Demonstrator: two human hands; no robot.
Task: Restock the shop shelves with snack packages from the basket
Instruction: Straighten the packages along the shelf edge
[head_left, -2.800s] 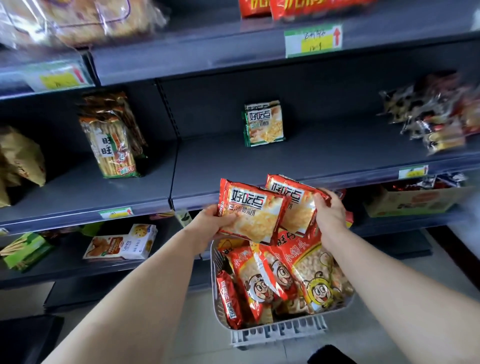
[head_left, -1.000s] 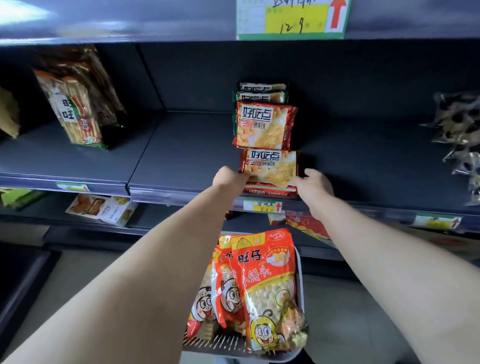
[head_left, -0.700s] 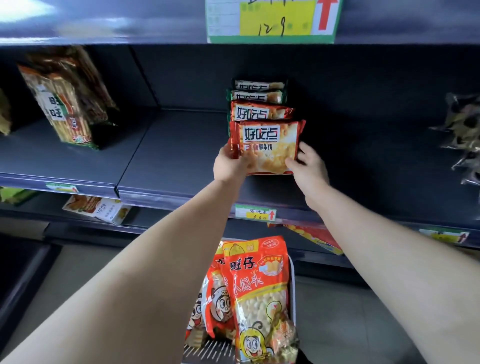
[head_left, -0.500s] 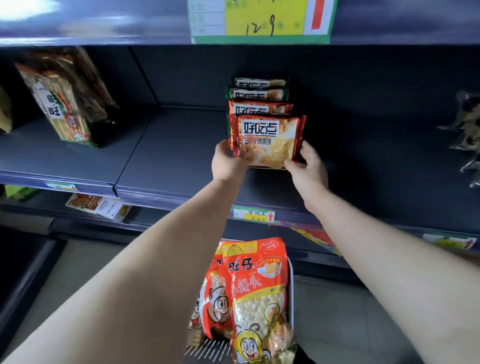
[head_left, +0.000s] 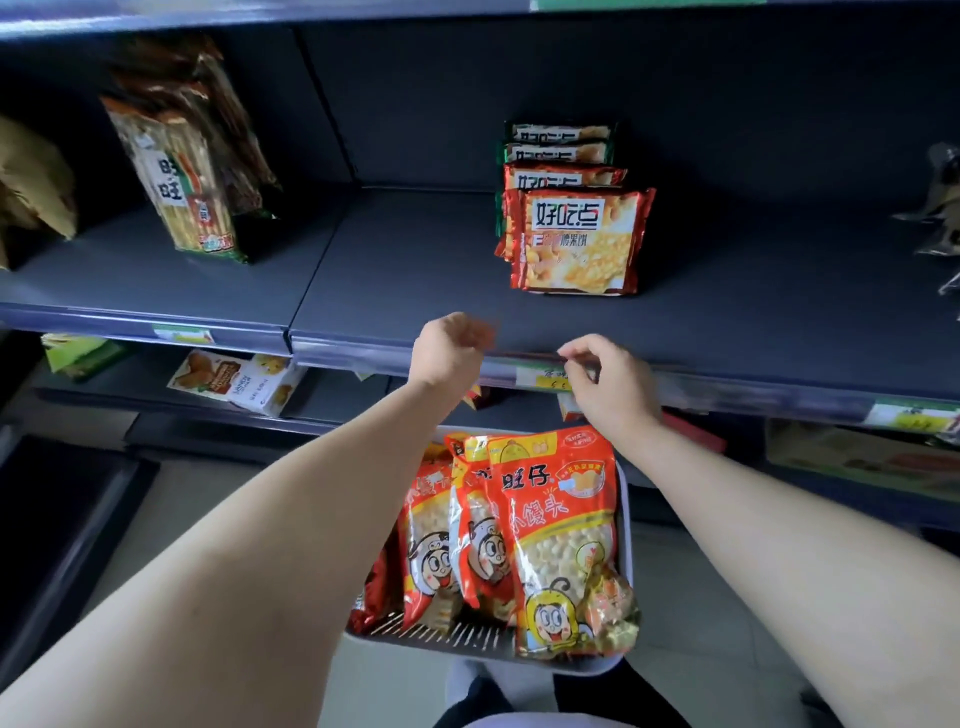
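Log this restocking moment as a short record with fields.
left hand: empty, loosely curled, near the shelf edge
right hand: empty, loosely curled, at the shelf edge
red cracker packs: upright in a row on the middle shelf, green packs behind them
basket: below the hands, holding red snack bags

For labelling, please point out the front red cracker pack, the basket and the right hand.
front red cracker pack (head_left: 579, 244): head view, middle of its face.
basket (head_left: 447, 636): head view, near slotted wall.
right hand (head_left: 615, 385): head view, back of hand.
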